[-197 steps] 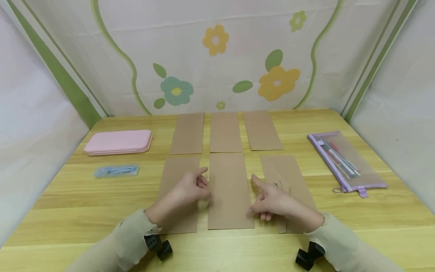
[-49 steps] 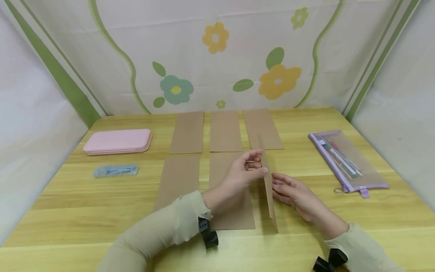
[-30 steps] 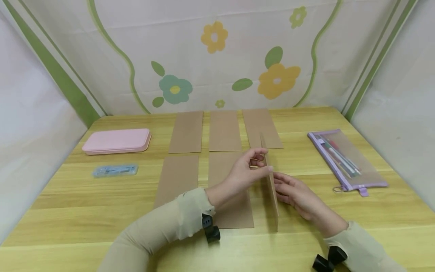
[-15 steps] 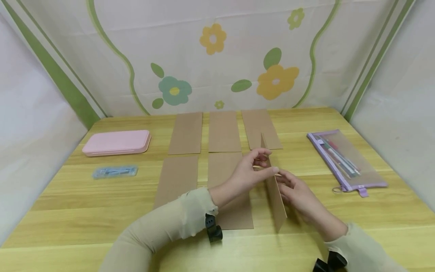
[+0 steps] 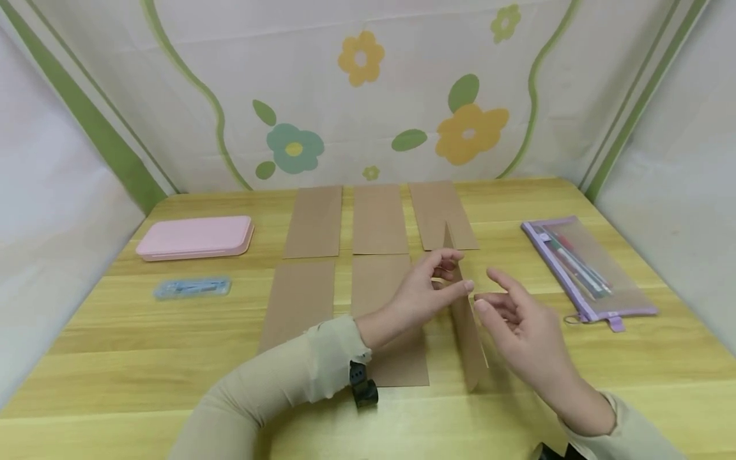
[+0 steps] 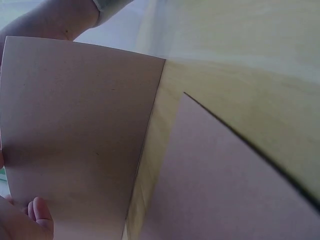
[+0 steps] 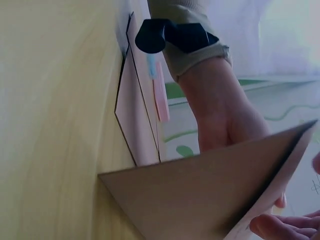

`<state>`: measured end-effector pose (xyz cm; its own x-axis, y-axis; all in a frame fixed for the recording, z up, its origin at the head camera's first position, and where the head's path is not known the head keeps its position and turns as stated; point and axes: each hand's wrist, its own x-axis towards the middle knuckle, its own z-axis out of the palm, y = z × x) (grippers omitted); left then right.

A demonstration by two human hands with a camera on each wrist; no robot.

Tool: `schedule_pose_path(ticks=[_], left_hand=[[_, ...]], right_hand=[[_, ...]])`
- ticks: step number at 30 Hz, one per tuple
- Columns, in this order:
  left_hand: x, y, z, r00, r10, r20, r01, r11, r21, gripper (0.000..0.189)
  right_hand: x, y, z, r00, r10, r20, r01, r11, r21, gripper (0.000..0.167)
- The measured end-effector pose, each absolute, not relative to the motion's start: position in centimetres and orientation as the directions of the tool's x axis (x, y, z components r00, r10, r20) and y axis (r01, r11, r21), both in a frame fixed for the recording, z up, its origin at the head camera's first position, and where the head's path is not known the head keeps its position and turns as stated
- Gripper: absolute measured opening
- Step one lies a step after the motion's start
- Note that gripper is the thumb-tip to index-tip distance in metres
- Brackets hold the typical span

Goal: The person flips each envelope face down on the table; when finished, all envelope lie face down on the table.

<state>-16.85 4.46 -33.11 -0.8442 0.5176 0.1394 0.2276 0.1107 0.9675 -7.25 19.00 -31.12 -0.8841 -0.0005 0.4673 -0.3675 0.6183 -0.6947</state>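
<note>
A folded brown kraft-paper card [image 5: 466,335] stands on its long edge right of centre, slightly parted along its near end. My left hand [image 5: 422,287] pinches its upper edge, thumb on top and fingers on its left side. The left wrist view has the card's broad outer face [image 6: 85,125] filling much of the picture. Just right of the card is my right hand [image 5: 535,345], thumb and index finger extended towards it, holding nothing. In the right wrist view, a folded-back strip shows along the card [image 7: 200,192], with the right fingertips [image 7: 267,225] close by.
Several flat brown cards lie in two rows, including a middle front one [image 5: 379,281] partly under my left forearm. A pink case [image 5: 195,236] and small blue clear box [image 5: 192,287] lie left. A purple-edged mesh pouch [image 5: 586,268] of pens lies right.
The rightmost front card, flat at first, was raised on edge by the left hand. Over the last second its near end parted, and the right hand drew back to the right from it.
</note>
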Motion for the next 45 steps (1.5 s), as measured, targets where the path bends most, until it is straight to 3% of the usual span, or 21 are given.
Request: schedule_pose_path(ticks=[5,14,29,37,45], left_hand=[[-16.7,4.4,-33.1,-0.837,0.527,0.145,0.248,0.131,0.96,0.043],[-16.5,4.3,-33.5,-0.836,0.527,0.156,0.23,0.078,0.97,0.043],[-15.8,4.8,-34.4,-0.85,0.506,0.149,0.131,-0.071,0.989,0.057],[-15.7,5.0,-34.6,-0.844,0.525,0.111,0.084,-0.076,0.994,0.056],[-15.8,4.5,-34.0,-0.859,0.499,0.111,0.072,-0.098,0.993,0.053]], right_hand=[[-7.1,18.4,-31.3,-0.862,-0.026,0.506,-0.384,0.684,-0.62,0.048],[-7.4,18.2,-31.5,-0.874,-0.043,0.484,-0.361,0.725,-0.587,0.02],[-8.0,18.8,-30.9,-0.779,-0.179,0.601,-0.463,0.811,-0.359,0.027],[-7.9,19.2,-30.3,-0.795,-0.157,0.586,-0.423,0.836,-0.35,0.027],[-8.1,20.4,-29.4,-0.792,-0.074,0.606,-0.423,0.782,-0.458,0.025]])
